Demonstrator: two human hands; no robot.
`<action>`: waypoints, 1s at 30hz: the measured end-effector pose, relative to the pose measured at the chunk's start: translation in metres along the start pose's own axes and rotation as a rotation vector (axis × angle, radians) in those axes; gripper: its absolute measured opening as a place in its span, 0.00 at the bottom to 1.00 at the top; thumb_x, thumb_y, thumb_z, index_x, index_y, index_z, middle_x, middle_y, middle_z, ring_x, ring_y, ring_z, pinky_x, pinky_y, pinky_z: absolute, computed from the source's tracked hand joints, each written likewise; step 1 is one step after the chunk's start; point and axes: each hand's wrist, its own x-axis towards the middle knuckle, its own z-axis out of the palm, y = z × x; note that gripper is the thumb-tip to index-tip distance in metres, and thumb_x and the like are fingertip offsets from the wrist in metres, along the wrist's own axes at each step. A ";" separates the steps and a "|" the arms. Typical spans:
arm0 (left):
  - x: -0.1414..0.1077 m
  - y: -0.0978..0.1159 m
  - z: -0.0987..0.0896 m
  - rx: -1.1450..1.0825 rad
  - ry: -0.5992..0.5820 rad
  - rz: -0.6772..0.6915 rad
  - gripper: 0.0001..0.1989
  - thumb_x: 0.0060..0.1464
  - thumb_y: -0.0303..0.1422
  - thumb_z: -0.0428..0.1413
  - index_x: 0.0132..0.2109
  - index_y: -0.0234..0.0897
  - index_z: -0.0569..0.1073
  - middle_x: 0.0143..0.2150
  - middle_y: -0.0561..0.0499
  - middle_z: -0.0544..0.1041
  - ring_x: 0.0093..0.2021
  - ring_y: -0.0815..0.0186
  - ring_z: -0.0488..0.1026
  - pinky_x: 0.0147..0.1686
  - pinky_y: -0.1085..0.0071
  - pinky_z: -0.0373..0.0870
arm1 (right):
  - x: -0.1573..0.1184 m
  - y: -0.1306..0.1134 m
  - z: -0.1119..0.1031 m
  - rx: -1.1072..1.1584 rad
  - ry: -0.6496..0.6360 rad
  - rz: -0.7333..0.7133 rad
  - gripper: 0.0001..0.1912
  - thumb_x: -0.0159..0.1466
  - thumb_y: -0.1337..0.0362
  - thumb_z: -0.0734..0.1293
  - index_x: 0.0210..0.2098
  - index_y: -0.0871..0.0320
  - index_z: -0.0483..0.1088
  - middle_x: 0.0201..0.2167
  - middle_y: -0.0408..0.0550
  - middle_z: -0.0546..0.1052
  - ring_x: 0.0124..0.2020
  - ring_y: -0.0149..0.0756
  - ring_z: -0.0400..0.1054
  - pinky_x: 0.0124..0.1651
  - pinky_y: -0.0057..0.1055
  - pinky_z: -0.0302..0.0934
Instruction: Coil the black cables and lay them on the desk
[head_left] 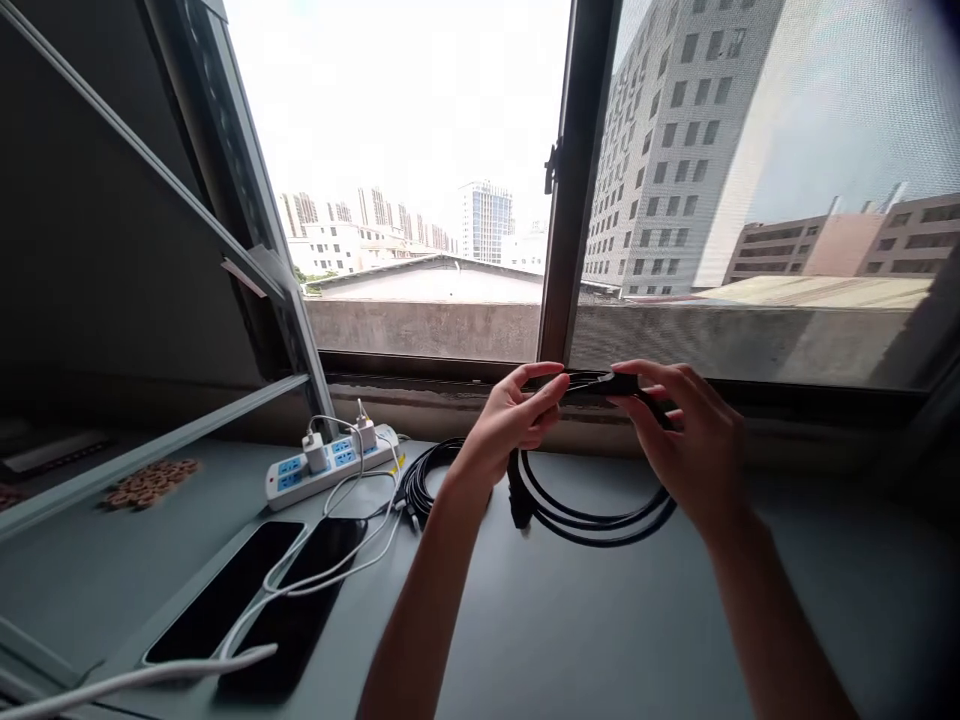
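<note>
A thick black cable [600, 533] hangs in loops between my two hands, held up above the grey table. My left hand [517, 415] pinches the upper part of the coil between thumb and fingers. On the other side, my right hand [690, 430] grips the coil near a wider black piece, which I cannot make out clearly. Thin strands stretch between the fingertips of both hands. A black connector [519, 500] dangles below my left hand at one end of the cable.
A second black cable coil [424, 480] lies left of my left forearm. Beyond it a white power strip [334, 468] holds two chargers. White cords cross two dark phones [232, 590] [300, 610] on the table [600, 640]. A metal frame [262, 250] stands left, a window behind.
</note>
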 end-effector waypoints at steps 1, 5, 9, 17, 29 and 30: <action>0.000 0.000 0.000 -0.013 -0.019 0.001 0.20 0.50 0.40 0.59 0.47 0.35 0.66 0.18 0.62 0.59 0.15 0.81 0.48 0.15 0.82 0.41 | 0.000 0.001 0.001 0.025 0.004 0.044 0.11 0.62 0.58 0.65 0.43 0.51 0.70 0.35 0.42 0.74 0.29 0.29 0.70 0.25 0.22 0.61; -0.003 -0.004 0.003 0.007 -0.047 0.025 0.18 0.53 0.40 0.56 0.47 0.34 0.66 0.20 0.59 0.63 0.17 0.78 0.58 0.18 0.81 0.54 | 0.000 0.010 0.007 0.206 0.018 0.237 0.14 0.62 0.56 0.64 0.46 0.53 0.68 0.36 0.43 0.72 0.21 0.25 0.67 0.19 0.21 0.59; -0.004 -0.012 0.005 0.076 -0.064 0.006 0.20 0.53 0.37 0.56 0.50 0.32 0.63 0.25 0.55 0.69 0.25 0.72 0.69 0.27 0.76 0.67 | 0.001 0.020 0.013 0.249 0.031 0.289 0.14 0.61 0.57 0.64 0.44 0.55 0.68 0.36 0.45 0.72 0.20 0.23 0.63 0.21 0.21 0.62; -0.011 -0.021 -0.008 -0.118 -0.016 -0.058 0.28 0.46 0.36 0.63 0.52 0.34 0.62 0.26 0.57 0.68 0.23 0.76 0.65 0.20 0.80 0.56 | 0.001 0.013 0.009 0.490 -0.233 0.339 0.17 0.56 0.52 0.68 0.39 0.57 0.67 0.35 0.45 0.71 0.21 0.23 0.61 0.18 0.19 0.56; -0.058 -0.057 -0.023 -0.122 0.083 -0.114 0.25 0.49 0.37 0.60 0.51 0.34 0.61 0.29 0.54 0.70 0.26 0.72 0.71 0.28 0.76 0.65 | -0.010 0.006 0.022 0.405 -0.455 0.183 0.15 0.56 0.57 0.68 0.43 0.51 0.74 0.35 0.45 0.72 0.29 0.29 0.63 0.26 0.23 0.57; -0.061 -0.066 -0.025 -0.050 0.091 -0.148 0.25 0.49 0.38 0.60 0.50 0.33 0.61 0.29 0.52 0.71 0.28 0.70 0.72 0.30 0.74 0.66 | -0.015 0.012 0.027 0.423 -0.426 0.279 0.15 0.55 0.57 0.69 0.41 0.52 0.75 0.35 0.46 0.73 0.28 0.29 0.63 0.27 0.24 0.58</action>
